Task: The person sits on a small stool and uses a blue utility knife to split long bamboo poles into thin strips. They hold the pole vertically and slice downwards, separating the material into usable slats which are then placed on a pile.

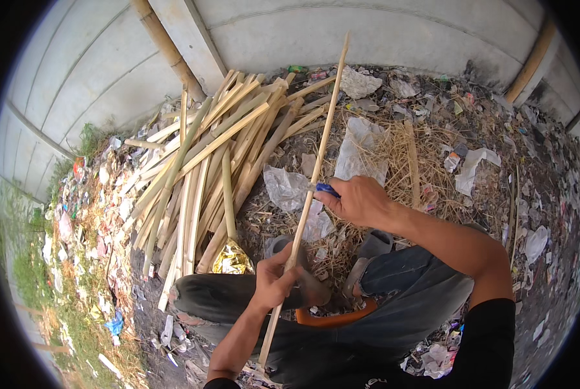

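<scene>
A long, pale bamboo strip (322, 146) runs slantwise in front of me, its narrow tip up towards the wall and its lower end by my lap. My left hand (276, 279) is closed round it low down, above my bent knee. Higher up, my right hand (361, 202) grips a small blue-handled knife (327, 190), which meets the strip near its middle. Most of the handle is hidden in my fingers, and the blade barely shows.
A heap of split bamboo strips (244, 133) lies ahead to the left, with gold foil (233, 257) at its near end. Plastic scraps (361, 146) and dry straw litter the ground. A grey panel wall (381, 39) stands behind. An orange seat (335, 316) shows beneath me.
</scene>
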Available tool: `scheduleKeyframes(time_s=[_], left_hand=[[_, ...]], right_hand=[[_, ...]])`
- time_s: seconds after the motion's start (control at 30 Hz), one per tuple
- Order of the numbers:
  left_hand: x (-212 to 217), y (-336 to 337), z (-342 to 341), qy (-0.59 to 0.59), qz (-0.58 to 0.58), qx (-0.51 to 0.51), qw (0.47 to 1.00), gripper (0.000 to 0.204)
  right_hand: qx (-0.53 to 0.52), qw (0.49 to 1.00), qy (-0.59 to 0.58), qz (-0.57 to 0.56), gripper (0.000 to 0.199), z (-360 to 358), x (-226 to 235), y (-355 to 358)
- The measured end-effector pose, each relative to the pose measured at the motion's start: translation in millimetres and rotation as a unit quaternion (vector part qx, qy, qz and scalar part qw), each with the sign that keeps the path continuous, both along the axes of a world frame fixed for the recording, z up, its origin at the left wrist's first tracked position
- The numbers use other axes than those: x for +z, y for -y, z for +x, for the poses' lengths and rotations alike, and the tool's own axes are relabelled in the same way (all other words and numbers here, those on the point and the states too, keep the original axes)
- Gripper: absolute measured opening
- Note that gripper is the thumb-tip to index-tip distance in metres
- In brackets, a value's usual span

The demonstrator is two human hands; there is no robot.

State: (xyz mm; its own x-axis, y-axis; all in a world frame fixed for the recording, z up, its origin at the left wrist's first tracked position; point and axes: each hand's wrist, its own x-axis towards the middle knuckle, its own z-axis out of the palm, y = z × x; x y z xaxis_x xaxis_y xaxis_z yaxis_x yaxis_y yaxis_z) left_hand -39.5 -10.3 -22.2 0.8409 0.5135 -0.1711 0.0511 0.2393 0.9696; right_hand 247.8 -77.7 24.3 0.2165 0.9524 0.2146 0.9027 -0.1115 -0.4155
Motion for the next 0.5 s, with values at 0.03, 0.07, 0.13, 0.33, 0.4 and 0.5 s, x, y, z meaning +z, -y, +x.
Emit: scheduleKeyframes(time_s=[0.03,0.07,0.13,0.33,0.4,0.5], left_hand=[[-0.9,1.8,1.5,0.002,0.019,-0.004,1.0,0.058],[2.2,2.0,1.3,-0.008,0.019,-0.002,1.0,0.059],[9.4,3.1,9.9,-0.021,0.013,-0.005,1.0,0.059],[6.0,10.6,-4.9,0.006,0.027,-0.012,1.0,0.059],[-0.6,15.3,-13.7,0.049,0.058,-0.064,0.995,0.061],[1.9,19.4,-13.7,0.053,0.035,-0.1,0.993,0.061]], right_hand=[[0.0,0.999,0.047,0.005,0.056,35.1,9.2,-7.0],[0.006,0.996,0.09,0.013,0.058,57.3,12.8,-12.7],[-0.008,0.996,0.088,0.007,0.061,69.2,9.3,-13.1],[-0.284,0.959,0.012,-0.001,0.075,172.7,-0.3,-18.9],[-0.393,0.916,0.076,0.025,0.08,260.0,-4.9,29.3],[-0.456,0.888,-0.029,0.062,0.08,310.6,0.1,73.1]])
